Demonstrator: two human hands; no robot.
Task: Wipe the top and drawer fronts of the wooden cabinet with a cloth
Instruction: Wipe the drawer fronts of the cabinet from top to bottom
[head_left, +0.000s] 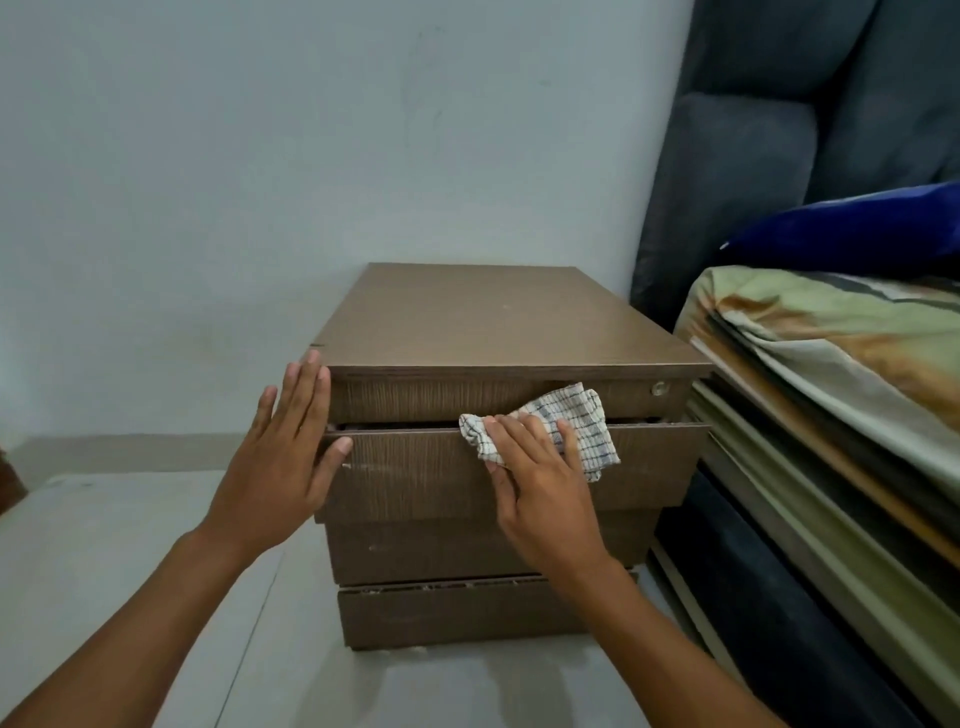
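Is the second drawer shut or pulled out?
Slightly pulled out: the second drawer front juts past the top drawer front, with a dark gap showing along its upper edge.

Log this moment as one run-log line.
phase: wiping drawer fronts | right hand: presses checked cloth on second drawer front | left hand: flat, braces cabinet left edge

Cabinet (498, 322) on floor (104, 545), back to wall (260, 156), bed (831, 364) just to its R.
L hand (280, 457) flat at cab's front-L corner; R hand (540, 493) presses cloth (571, 421) on 2nd drawer front (415, 473), which sits slightly out from the top one.
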